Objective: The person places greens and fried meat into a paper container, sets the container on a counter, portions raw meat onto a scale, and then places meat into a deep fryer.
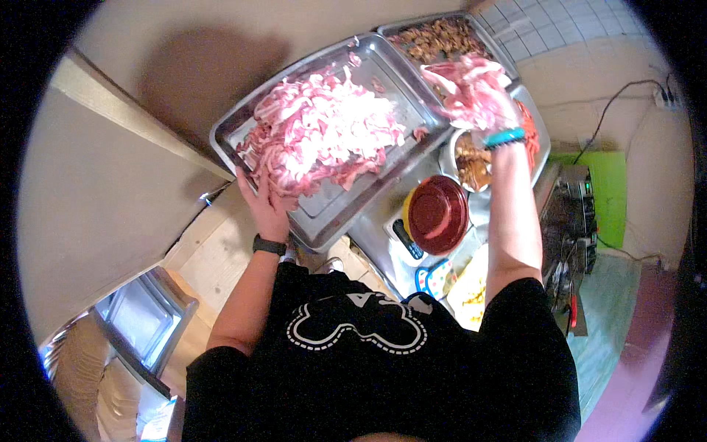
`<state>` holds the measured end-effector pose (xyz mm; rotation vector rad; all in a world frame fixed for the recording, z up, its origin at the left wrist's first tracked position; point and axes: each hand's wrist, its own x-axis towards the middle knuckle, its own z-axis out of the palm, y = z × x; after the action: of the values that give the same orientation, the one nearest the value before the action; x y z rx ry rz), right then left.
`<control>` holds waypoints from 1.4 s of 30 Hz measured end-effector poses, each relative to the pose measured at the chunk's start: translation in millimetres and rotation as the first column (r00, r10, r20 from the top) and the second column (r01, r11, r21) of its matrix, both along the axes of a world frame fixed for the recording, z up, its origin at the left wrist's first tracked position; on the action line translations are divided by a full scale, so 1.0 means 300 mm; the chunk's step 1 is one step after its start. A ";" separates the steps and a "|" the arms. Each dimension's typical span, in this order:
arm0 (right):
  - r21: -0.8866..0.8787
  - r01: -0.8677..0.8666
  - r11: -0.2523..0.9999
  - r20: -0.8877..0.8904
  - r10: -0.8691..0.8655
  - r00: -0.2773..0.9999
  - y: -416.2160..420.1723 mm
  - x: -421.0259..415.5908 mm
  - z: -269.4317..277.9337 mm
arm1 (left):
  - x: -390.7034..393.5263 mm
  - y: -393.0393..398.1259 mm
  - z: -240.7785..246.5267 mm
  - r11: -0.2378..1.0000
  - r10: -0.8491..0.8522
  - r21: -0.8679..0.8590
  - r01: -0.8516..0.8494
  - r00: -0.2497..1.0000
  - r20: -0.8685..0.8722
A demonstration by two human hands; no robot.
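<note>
A large metal tray [317,240] stands over the counter's edge, with a heap of thin-sliced raw meat [331,132] in it. My left hand [269,210] grips the tray's near left corner, its fingers spread over the rim and against the meat. My right hand [500,119] holds a clump of raw meat slices [467,91] to the right of the tray. The clump hides most of its fingers. Below it is a second metal tray [508,63] with browned, seasoned-looking pieces [439,38].
A round container of brown food [472,166] sits under my right forearm, beside orange-red shreds [529,135]. A dark red bowl [439,215] stands on a kitchen scale [406,243]. A dotted pot holder [436,276] lies nearer. Walls rise left and ahead; cables [602,119] hang at right.
</note>
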<state>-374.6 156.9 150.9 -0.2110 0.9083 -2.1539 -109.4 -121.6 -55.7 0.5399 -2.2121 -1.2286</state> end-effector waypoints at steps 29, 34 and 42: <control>0.717 0.687 0.112 -0.632 0.520 0.575 0.193 0.209 -0.206 | 0.001 0.000 -0.029 0.992 0.012 -0.123 -0.010 1.000 0.020; 0.743 0.535 -0.402 -0.071 0.748 0.660 0.015 -0.006 -0.368 | 0.002 -0.001 -0.020 0.990 0.018 -0.142 -0.015 1.000 0.020; 0.690 0.579 -0.434 0.276 0.897 0.344 -0.077 -0.033 -0.543 | 0.004 0.000 -0.009 0.995 0.019 -0.094 -0.015 0.999 0.043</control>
<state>-384.4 133.8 -12.0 -0.6289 2.4441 0.6383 -108.1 -121.5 -58.3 0.5519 -2.2846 -1.1077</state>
